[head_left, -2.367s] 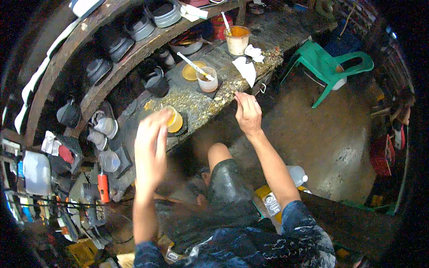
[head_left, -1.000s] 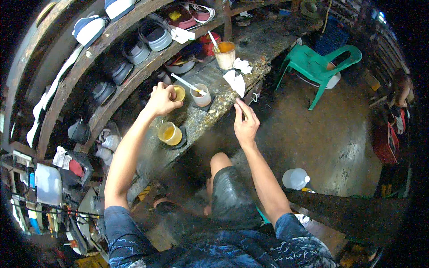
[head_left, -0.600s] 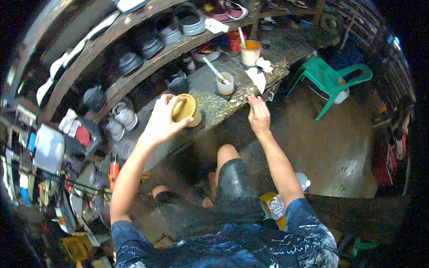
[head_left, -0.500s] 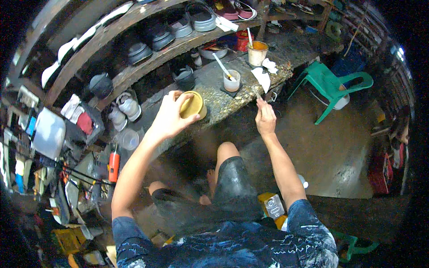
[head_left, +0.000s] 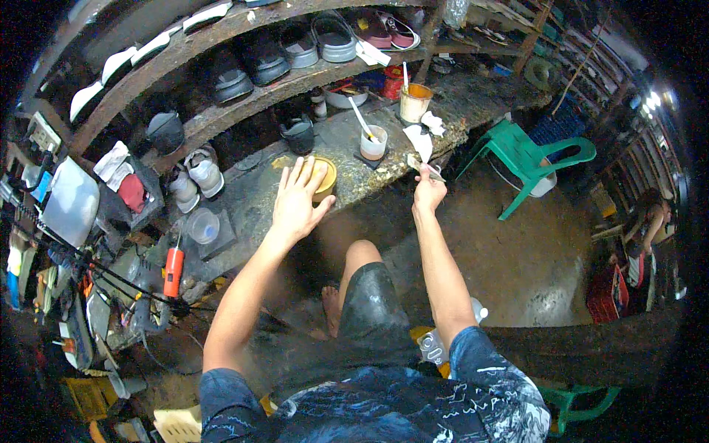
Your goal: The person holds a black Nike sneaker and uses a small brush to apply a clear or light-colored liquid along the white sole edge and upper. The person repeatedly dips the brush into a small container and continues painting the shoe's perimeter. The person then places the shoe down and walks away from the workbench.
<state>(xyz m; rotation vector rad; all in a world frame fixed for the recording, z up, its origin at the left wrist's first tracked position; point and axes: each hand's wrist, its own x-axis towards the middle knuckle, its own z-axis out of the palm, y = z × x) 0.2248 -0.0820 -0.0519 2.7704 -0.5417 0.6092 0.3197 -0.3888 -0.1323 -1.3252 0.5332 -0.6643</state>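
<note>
My left hand is open, fingers stretched out flat over the top of a round yellow tub. The tub stands at the near edge of the workbench, partly hidden by those fingers. Closed fingers of my right hand hold a thin flat greyish piece at the bench's front edge; its kind is not clear. Just beyond it lie a white triangular scrap and a crumpled white piece. Between my hands stands a translucent cup with a white-handled brush in it.
Behind are a larger orange-rimmed bucket with a brush and a dark cup. Shoes line the shelf above. A green plastic chair stands right of the bench. At left are an orange tool and cables. Another person is far right.
My left hand has gone from gripping the yellow tub's side to lying flat over its top. The right hand has turned, showing more of the flat piece. The view has shifted slightly.
</note>
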